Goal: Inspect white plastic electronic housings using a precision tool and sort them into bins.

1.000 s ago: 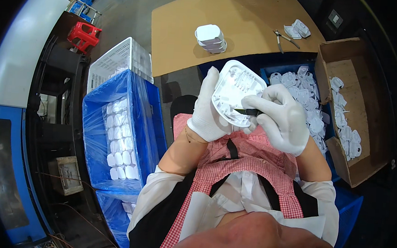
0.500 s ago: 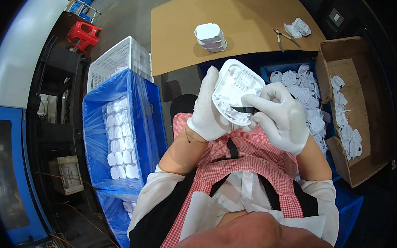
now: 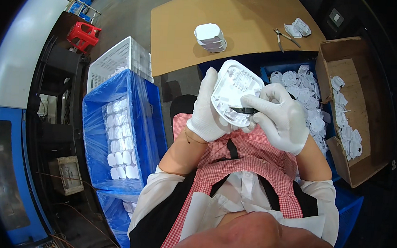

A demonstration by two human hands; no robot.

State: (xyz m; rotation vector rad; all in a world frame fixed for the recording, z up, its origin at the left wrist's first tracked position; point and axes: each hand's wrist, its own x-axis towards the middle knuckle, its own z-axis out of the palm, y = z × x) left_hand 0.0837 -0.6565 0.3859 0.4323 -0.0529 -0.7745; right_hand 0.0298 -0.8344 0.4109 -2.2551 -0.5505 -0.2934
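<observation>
While the gloved fingers [image 3: 210, 86] of the left hand [image 3: 210, 113] wrap around the left edge of a white moulded plastic housing [image 3: 234, 92], that part stands tilted above the lap with its ribbed hollow side facing up. Closed on it, the left hand carries it from behind and below. The right hand [image 3: 283, 118], also in a white glove, pinches a small dark blade-like tool [image 3: 242, 110] whose tip rests on the lower rim of the housing; its fingers are curled tight around the handle.

Just beyond both hands lies a blue bin [image 3: 279, 65] heaped with similar white plastic pieces [image 3: 315, 101]. To the right stands an open cardboard box [image 3: 334, 55] with more white pieces along its inner wall. Farther out, the tan counter [image 3: 254, 23] carries a short stack of white housings [image 3: 210, 37], a pair of pliers [image 3: 283, 38] and two loose white parts [image 3: 297, 28]. On the person's left, a blue crate lined with plastic film [image 3: 135, 115] holds neat rows of white parts, with a white lattice basket [image 3: 120, 58] behind it and a red stool [image 3: 82, 34] farther off on the floor.
</observation>
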